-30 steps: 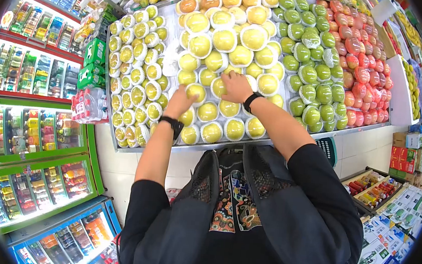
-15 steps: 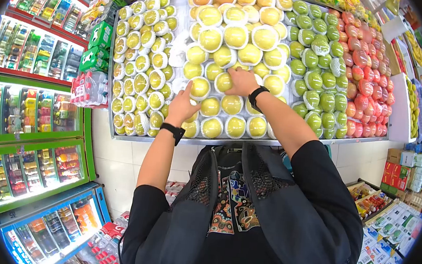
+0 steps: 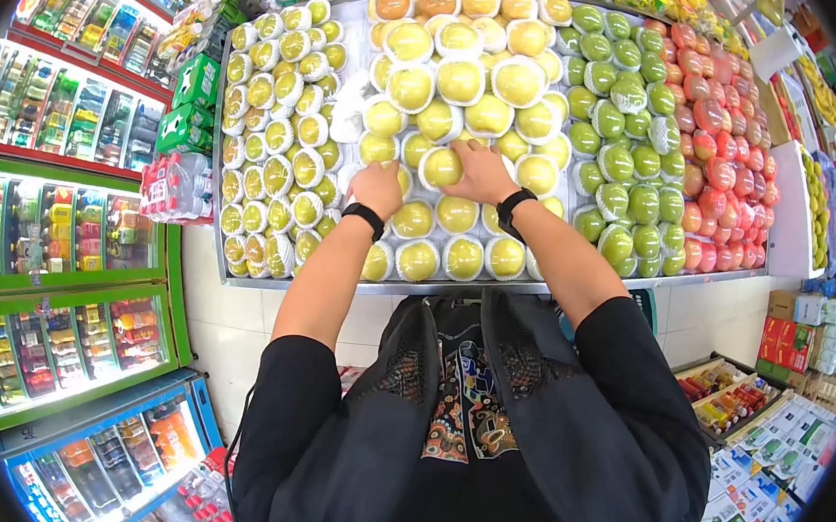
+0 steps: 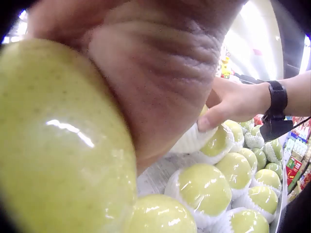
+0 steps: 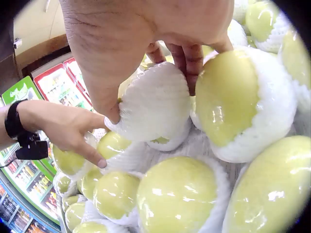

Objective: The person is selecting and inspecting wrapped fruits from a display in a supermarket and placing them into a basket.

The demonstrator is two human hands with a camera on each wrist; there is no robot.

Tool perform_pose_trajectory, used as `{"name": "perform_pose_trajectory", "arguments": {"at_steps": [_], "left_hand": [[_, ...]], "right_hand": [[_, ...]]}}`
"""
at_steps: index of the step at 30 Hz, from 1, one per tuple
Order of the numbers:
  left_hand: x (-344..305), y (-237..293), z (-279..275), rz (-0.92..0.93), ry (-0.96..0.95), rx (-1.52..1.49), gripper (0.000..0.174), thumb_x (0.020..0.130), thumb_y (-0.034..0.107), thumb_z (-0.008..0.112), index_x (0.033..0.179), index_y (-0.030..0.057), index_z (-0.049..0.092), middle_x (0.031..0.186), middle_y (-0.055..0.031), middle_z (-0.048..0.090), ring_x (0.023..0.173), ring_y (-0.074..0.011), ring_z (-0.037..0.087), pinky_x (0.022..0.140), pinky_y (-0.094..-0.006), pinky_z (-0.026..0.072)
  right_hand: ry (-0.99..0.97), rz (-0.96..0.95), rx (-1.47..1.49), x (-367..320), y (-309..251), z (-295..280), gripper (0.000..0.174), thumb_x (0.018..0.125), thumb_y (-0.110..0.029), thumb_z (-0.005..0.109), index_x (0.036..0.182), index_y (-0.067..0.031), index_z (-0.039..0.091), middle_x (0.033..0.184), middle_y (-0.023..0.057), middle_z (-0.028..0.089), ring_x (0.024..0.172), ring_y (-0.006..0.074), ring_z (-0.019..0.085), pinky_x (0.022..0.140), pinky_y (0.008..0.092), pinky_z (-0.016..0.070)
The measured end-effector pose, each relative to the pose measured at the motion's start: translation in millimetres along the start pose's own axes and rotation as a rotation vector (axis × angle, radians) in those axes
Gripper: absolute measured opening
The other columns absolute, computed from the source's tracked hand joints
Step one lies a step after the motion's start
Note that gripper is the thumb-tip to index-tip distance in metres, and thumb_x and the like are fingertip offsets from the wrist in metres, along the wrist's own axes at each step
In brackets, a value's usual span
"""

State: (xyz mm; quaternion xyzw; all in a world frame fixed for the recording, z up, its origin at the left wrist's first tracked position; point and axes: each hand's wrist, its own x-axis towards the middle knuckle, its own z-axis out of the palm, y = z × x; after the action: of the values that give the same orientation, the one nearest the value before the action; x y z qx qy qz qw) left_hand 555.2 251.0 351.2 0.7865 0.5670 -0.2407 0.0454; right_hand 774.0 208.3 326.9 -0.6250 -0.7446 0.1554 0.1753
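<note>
Stall [image 3: 355,37] — right hand [image 3: 485,174] around fruit [image 3: 439,169]

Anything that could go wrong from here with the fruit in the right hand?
The right hand holds its fruit against the foam net, so the fruit might slip out of it. Other netted fruits crowd close by, so lifting could dislodge one. The left hand is nearby, so the hands may bump.

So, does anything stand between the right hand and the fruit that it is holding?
Only the white foam net around that fruit; the right hand has its thumb against the net. No other fruit visibly intervenes.
</note>
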Motion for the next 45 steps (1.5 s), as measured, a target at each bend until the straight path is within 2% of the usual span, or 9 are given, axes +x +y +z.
{"name": "perform_pose_trajectory", "arguments": {"at_steps": [4,19,22,28,32,35,38,41,45], "left_hand": [[-16,-17,1,0.127,0.111,-0.149,0.074,0.077,0.034,0.078,0.143,0.0179,0.049,0.118,-0.0189,0.063,0.097,-0.0371,0.069,0.082,-0.0459,0.0564],[-30,-22,0,-0.023,0.195,-0.221,0.073,0.083,0.038,0.075,0.147,0.0216,0.044,0.126,-0.0166,0.058,0.102,-0.0387,0.067,0.083,-0.0491,0.0557],[-27,-19,6,-0.05,0.177,-0.197,0.076,0.082,0.039,0.075,0.149,0.0213,0.041,0.127,-0.017,0.058,0.104,-0.0389,0.067,0.082,-0.0489,0.0559],[-48,-29,4,-0.11,0.2,-0.287,0.083,0.079,0.041,0.077,0.149,0.0143,0.042,0.123,-0.0192,0.059,0.106,-0.0387,0.065,0.085,-0.0497,0.0549],[-61,-66,52,-0.002,0.443,-0.54,0.076,0.083,0.044,0.076,0.141,0.004,0.048,0.113,-0.0197,0.068,0.101,-0.0355,0.068,0.082,-0.0494,0.0553],[-93,-61,82,-0.235,-0.067,-1.697,0.058,0.097,0.045,0.063,0.127,-0.0045,0.056,0.117,-0.0128,0.069,0.104,-0.0239,0.069,0.09,-0.0436,0.0552],[-111,-9,76,-0.26,-0.461,-2.331,0.058,0.098,0.051,0.059,0.126,0.0001,0.058,0.12,-0.0122,0.069,0.107,-0.0251,0.068,0.094,-0.0435,0.0542],[-105,37,74,-0.153,-0.533,-2.475,0.059,0.098,0.055,0.056,0.126,0.0034,0.059,0.121,-0.0116,0.069,0.109,-0.0253,0.068,0.095,-0.0433,0.0541],[-105,76,62,-0.118,-0.582,-2.498,0.056,0.098,0.051,0.058,0.128,0.0044,0.057,0.123,-0.0115,0.067,0.109,-0.0241,0.067,0.096,-0.0419,0.0542]], "right_hand": [[0.028,-0.03,0.075,3,-13,1,0.083,0.064,-0.05,0.082,0.13,-0.0084,0.054,0.113,0.0179,0.063,0.106,0.0374,0.063,0.101,0.0597,0.0395],[0.048,0.021,-0.11,4,-34,14,0.079,0.062,-0.042,0.086,0.124,-0.0056,0.056,0.104,0.0207,0.062,0.105,0.0371,0.061,0.101,0.052,0.041],[-0.121,0.105,-0.15,9,-37,13,0.083,0.065,-0.043,0.087,0.132,-0.009,0.054,0.116,0.0191,0.061,0.112,0.0348,0.06,0.107,0.0516,0.0376],[0.162,-0.087,-0.031,-24,-14,-13,0.075,0.071,-0.039,0.086,0.131,-0.0071,0.054,0.12,0.0166,0.06,0.114,0.0355,0.058,0.105,0.053,0.0378],[0.259,-0.097,0.072,-64,37,-55,0.055,0.076,-0.024,0.082,0.123,-0.0057,0.059,0.118,0.0158,0.06,0.115,0.036,0.057,0.099,0.0465,0.0443],[0.275,-0.036,0.232,-91,45,-70,0.045,0.078,-0.018,0.079,0.117,-0.0044,0.062,0.115,0.016,0.062,0.109,0.0356,0.06,0.091,0.0425,0.0495],[0.274,0.037,0.389,-123,52,-67,0.036,0.081,-0.015,0.077,0.113,-0.0023,0.065,0.106,0.0152,0.068,0.095,0.0322,0.066,0.081,0.0396,0.0538],[0.073,0.144,0.703,-159,47,-73,0.034,0.084,-0.015,0.077,0.114,-0.0014,0.068,0.1,0.0119,0.073,0.087,0.0195,0.069,0.08,0.0327,0.0542],[0.003,0.216,0.75,-201,65,-75,0.034,0.084,-0.015,0.077,0.113,-0.0008,0.068,0.1,0.0106,0.073,0.088,0.0189,0.069,0.079,0.0321,0.0545]]}}
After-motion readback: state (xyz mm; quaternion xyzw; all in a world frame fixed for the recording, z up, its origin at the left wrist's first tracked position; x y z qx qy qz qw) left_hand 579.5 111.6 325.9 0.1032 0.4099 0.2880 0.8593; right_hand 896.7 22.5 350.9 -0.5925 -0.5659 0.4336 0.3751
